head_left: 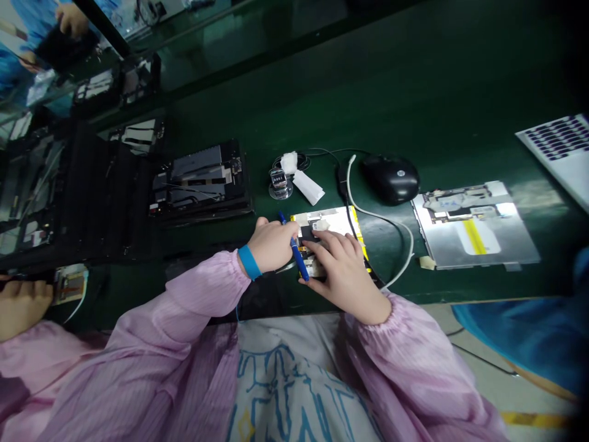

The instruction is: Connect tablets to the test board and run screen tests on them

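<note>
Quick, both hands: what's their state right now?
Left hand: closed, holding the blue pen.
Right hand: open, fingers spread over the white panel, thumb by the pen's lower end.

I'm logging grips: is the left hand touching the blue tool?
Touching. The head view shows the left hand closed around the blue tool, with both ends sticking out.

The table point(460, 86) is dark green. On the left lie flat black gadgets point(202, 175), some in a pile, with their insides showing. In the middle stands a little silver thing point(280, 191) with a round foot, and a white strip point(308, 187) lies beside it. A flat part point(339, 220) with yellow edges lies closer to the front. To the right are a black mouse point(392, 179), a bendy white cord point(404, 228), a silver plate point(444, 242), and a white board point(570, 173) with rows of dark shapes
</note>
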The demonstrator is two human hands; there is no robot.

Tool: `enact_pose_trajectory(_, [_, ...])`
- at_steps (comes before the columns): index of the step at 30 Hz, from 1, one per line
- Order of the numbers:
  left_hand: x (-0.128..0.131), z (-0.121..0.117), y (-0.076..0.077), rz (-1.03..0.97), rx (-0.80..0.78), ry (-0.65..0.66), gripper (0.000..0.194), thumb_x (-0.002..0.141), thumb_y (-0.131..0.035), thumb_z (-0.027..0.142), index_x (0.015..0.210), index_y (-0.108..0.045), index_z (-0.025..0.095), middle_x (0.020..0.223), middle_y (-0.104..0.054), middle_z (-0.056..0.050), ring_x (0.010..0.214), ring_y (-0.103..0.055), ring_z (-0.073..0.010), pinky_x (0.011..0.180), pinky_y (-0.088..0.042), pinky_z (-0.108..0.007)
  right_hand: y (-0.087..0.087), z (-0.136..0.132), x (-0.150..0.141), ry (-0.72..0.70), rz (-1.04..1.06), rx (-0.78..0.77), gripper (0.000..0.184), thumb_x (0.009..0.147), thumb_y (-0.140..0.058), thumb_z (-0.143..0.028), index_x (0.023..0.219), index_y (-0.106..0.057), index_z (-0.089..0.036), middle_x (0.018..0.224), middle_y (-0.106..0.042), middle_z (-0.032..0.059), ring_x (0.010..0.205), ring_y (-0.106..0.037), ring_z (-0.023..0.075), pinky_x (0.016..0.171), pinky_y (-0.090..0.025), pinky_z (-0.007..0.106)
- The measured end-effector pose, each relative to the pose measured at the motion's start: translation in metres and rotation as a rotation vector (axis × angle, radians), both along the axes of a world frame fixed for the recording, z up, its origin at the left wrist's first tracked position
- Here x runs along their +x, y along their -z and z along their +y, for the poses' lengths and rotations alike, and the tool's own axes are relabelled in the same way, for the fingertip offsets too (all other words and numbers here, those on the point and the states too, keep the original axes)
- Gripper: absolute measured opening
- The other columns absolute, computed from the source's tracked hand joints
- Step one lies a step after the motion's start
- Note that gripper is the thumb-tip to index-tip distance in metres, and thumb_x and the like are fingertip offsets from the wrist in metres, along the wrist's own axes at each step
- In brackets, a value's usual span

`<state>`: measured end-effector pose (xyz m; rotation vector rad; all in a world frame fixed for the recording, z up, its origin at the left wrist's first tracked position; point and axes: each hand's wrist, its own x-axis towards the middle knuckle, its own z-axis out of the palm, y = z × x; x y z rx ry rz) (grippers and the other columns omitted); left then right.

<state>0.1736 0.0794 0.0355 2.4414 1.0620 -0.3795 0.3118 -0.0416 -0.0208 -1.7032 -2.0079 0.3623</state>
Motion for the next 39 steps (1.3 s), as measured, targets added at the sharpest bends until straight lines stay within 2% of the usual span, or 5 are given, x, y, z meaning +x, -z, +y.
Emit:
enact_pose_trajectory(19, [0.002, -0.002, 0.0, -0.011, 0.032, 0.057, 0.012, 0.081, -0.043, 0.015, 0.085, -0.054, 0.018, 0.079, -0.066, -0.006, 0.084, -0.061, -0.0239, 0.08, -0.029, -0.041, -0.002, 0.0, -0.001, -0.027, -0.05, -0.014, 0.057, 0.079, -0.062, -0.041, 0.131, -0.049, -0.021, 0.137, -0.047, 0.012, 0.127, -0.037, 0.0346, 0.105, -0.022, 0.056])
enact_pose_trajectory(25, [0.001, -0.003, 0.001, -0.018, 0.044, 0.08, 0.01, 0.082, -0.044, 0.018, 0.085, -0.053, 0.018, 0.077, -0.065, -0.006, 0.084, -0.061, -0.0248, 0.079, -0.03, -0.041, -0.007, 0.002, -0.007, -0.035, -0.139, -0.005, 0.064, 0.078, -0.063, -0.053, 0.131, -0.051, -0.02, 0.134, -0.049, 0.0152, 0.124, -0.037, 0.0389, 0.101, -0.023, 0.062])
enact_pose_trajectory(29, [0.0, -0.003, 0.003, -0.022, 0.049, 0.072, 0.01, 0.082, -0.044, 0.017, 0.087, -0.053, 0.018, 0.081, -0.067, -0.007, 0.086, -0.062, -0.0249, 0.081, -0.032, -0.042, -0.011, 0.004, -0.01, -0.022, -0.153, -0.006, 0.055, 0.083, -0.058, -0.052, 0.127, -0.055, -0.02, 0.132, -0.051, 0.0141, 0.121, -0.039, 0.0386, 0.098, -0.026, 0.062])
enact_pose_trajectory(35, [-0.007, 0.001, -0.01, -0.221, 0.079, -0.093, 0.01, 0.087, -0.047, 0.029, 0.086, -0.044, 0.019, 0.087, -0.064, -0.006, 0.086, -0.06, -0.0233, 0.08, -0.04, -0.037, -0.007, 0.005, -0.002, 0.088, 0.099, 0.044, 0.036, 0.091, -0.045, -0.023, 0.125, -0.056, -0.018, 0.109, -0.061, 0.0124, 0.099, -0.053, 0.0269, 0.089, -0.043, 0.048])
enact_pose_trajectory(39, [-0.013, -0.015, -0.026, -0.442, 0.04, -0.163, 0.013, 0.085, -0.049, 0.025, 0.079, -0.038, 0.021, 0.083, -0.062, -0.005, 0.081, -0.059, -0.0191, 0.073, -0.041, -0.031, -0.01, 0.005, 0.005, 0.147, 0.459, 0.068, 0.022, 0.089, -0.046, -0.017, 0.098, -0.066, -0.017, 0.09, -0.065, 0.0092, 0.084, -0.06, 0.0215, 0.076, -0.05, 0.037])
